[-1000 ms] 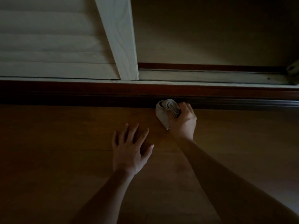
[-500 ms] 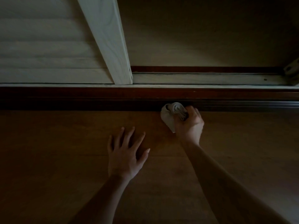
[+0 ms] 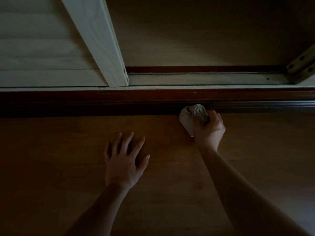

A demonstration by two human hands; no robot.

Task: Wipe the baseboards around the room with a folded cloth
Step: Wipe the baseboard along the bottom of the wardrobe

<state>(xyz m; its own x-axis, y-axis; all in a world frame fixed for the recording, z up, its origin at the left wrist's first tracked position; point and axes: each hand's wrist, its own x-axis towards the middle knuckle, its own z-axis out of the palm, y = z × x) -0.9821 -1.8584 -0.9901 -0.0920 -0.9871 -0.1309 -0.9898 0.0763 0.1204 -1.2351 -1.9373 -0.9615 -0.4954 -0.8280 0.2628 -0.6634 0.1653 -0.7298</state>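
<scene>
A dark reddish-brown baseboard [image 3: 85, 103] runs across the head view from left to right, above the wooden floor. My right hand [image 3: 210, 132] grips a pale folded cloth [image 3: 189, 118] and holds its rolled end against the baseboard's lower part, right of centre. My left hand [image 3: 125, 160] lies flat on the floor with fingers spread, a little below and left of the cloth, holding nothing.
Above the baseboard sits a pale sliding-door track [image 3: 204, 79] with a white louvred door [image 3: 42, 53] at the left and its frame post [image 3: 102, 45] slanting down. A metal bracket [image 3: 301, 65] shows at the far right. Brown wooden floor [image 3: 51, 167] fills the lower part.
My right hand has slid the cloth to the right along the baseboard. My left hand stays flat on the floor, having shifted only slightly.
</scene>
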